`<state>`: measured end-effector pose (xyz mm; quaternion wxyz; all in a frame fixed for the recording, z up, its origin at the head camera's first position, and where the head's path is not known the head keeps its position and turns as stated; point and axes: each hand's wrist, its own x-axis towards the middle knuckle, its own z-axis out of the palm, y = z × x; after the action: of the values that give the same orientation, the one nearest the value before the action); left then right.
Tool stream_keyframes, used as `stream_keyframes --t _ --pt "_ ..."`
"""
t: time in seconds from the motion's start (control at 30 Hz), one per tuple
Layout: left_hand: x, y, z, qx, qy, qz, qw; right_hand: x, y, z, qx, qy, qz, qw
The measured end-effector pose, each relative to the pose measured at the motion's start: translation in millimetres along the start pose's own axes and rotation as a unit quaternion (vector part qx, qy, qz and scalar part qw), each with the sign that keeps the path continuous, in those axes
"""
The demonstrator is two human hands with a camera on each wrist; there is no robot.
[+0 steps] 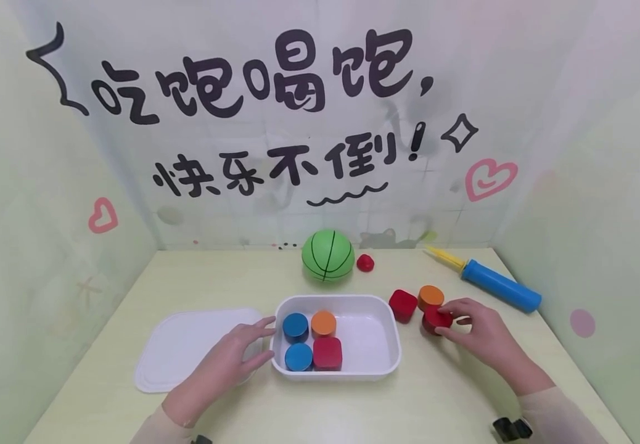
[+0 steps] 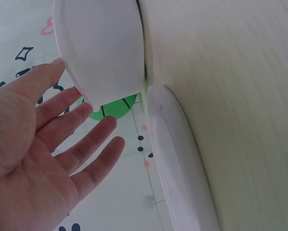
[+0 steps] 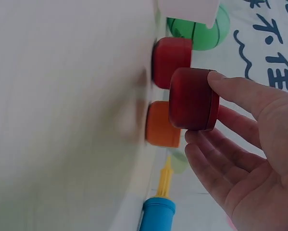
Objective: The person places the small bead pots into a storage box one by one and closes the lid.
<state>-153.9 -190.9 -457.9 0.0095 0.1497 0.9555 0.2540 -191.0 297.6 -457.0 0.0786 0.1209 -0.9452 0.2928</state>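
Observation:
At the right, my right hand (image 1: pixel 478 327) pinches a dark red tin (image 3: pixel 194 98) between thumb and fingers. The right wrist view has the tin tilted and raised off the table. Close by stand a red squarish tin (image 1: pixel 403 305) and an orange round tin (image 1: pixel 431 297). My left hand (image 1: pixel 237 351) has its fingers spread, with fingertips right at the left rim of a white box (image 1: pixel 372 374). Inside that box, on its left side, sit two blue round tins (image 1: pixel 295 325), an orange round tin (image 1: pixel 324 322) and a red squarish tin (image 1: pixel 328 353).
A white lid (image 1: pixel 187 342) lies left of the box, partly under my left arm in the head view. Behind the box are a green ball (image 1: pixel 328 254) and a small red object (image 1: pixel 365 263). At the back right lies a blue hand pump (image 1: pixel 500 285) with a yellow end.

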Motion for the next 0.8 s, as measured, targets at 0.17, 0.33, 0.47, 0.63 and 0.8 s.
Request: stream_keyframes --t 0.17,0.33,0.47,0.63,0.8 --pt "-0.4 -0.9 -0.3 -0.001 0.003 0.005 1.0000 -1.7 -14.2 -4.9 0.001 0.016 -0.023 0.9996" --pt "-0.2 -0.4 -0.7 -0.002 0.004 0.013 0.9999 -0.5 -33.0 -6.6 0.001 0.037 -0.060 0.9975" --pt "0.4 -0.6 -0.3 -0.002 0.003 0.012 0.9999 3.0 -48.3 -6.7 0.006 0.044 -0.077 0.9961" --pt "0.3 -1.8 0.4 0.000 0.003 0.016 0.9999 7.8 -65.7 -3.9 0.020 0.043 -0.093 0.9945" --pt "-0.1 -1.9 0.7 0.002 0.004 0.015 0.9999 13.9 -82.6 6.2 0.042 0.022 -0.100 0.9939"
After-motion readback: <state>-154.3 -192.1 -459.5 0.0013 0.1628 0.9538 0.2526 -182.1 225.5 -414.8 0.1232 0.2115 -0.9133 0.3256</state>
